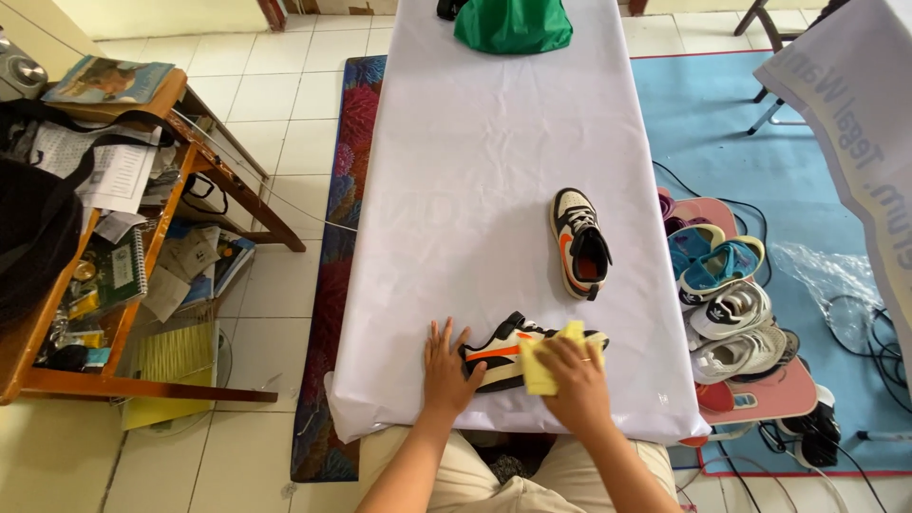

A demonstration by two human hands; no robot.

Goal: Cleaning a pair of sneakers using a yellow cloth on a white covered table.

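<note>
Item 1: a sneaker (508, 350), black and cream with an orange stripe, is laid on its side at the near edge of the tabletop (456, 190), which is covered in white sheeting. Left hand (445, 372): fingers spread flat, pressed against the heel end of this sneaker and onto the sheeting beside it. Right hand (578, 380): closed over a folded yellow cloth (540, 366), which is held against the sneaker's upper, toward the toe end. Item 2: a matching second sneaker (579, 242) is stood upright beyond the near sneaker and slightly to its right, well apart from it. Item 3: a green bag (513, 24) is placed at the far end of the tabletop, far beyond the near sneaker. Item 4: a pile of other shoes (727, 313) is kept on the floor to the right of the near sneaker, below the tabletop edge. Item 5: a cluttered wooden shelf (104, 285) is found well to the left of it. Risk, as judged: the near sneaker lies close to the tabletop edge, so a hard wipe toward the body could push it off into the lap; the loose sheeting could also be dragged and bunched if the bracing left hand slips.
</note>
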